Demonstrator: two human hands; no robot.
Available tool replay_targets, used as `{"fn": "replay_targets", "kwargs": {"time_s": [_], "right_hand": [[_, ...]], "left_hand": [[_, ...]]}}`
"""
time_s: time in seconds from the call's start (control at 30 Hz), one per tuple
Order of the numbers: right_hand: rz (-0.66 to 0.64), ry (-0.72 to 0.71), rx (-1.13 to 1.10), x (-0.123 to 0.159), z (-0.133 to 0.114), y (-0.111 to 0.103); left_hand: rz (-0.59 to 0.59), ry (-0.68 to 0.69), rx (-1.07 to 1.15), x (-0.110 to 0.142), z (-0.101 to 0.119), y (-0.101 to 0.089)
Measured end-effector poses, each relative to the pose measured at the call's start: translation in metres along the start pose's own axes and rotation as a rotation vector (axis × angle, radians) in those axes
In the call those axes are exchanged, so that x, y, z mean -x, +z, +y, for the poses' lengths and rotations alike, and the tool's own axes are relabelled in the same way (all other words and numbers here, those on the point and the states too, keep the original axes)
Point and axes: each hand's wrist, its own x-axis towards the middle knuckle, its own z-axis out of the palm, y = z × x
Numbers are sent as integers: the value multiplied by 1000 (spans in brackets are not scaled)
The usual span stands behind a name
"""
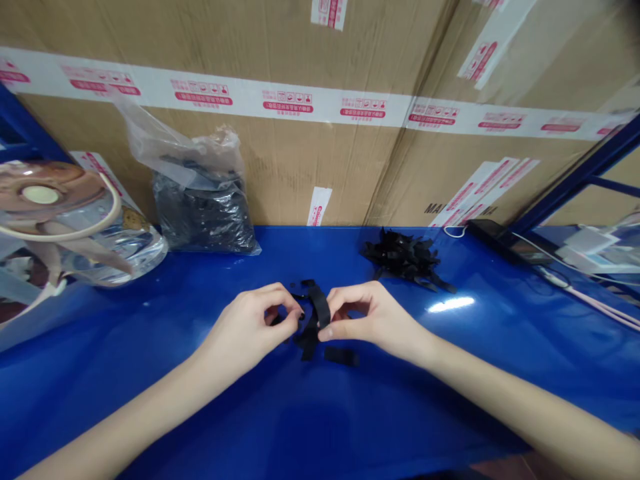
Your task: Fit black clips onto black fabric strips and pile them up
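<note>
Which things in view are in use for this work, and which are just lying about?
In use:
- black strip in the right hand
- small black piece in the left hand
- loose strip near them
- black pile, probably
- bag of black pieces, probably

Lying about:
- clear container
- black device
- white device
- cardboard

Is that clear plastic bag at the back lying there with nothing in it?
No, the clear plastic bag holds a bulky mass of black material, which shows through its side.
</note>
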Motion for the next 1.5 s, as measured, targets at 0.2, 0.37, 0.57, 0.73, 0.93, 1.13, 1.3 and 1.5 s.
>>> {"fn": "replay_targets", "kwargs": {"time_s": [0.2,0.37,0.57,0.73,0.93,1.13,1.3,1.5], "right_hand": [[129,9,44,-2,14,9],[177,-27,41,-4,21,6],[190,-62,97,-3,18,8],[197,-70,98,-4,16,10],[202,-75,184,-6,21,6],[238,-354,476,1,23,6],[229,-495,723,5,20,6],[250,-486,776,8,22,10]], "left_hand": [[61,-62,279,-2,7,-1],[52,-45,295,1,10,1],[47,-36,304,2,5,3],[31,-55,311,2,3,6],[13,-36,333,3,1,10],[36,4,329,3,-1,14],[52,8,325,3,1,15],[55,-5,289,5,3,20]]}}
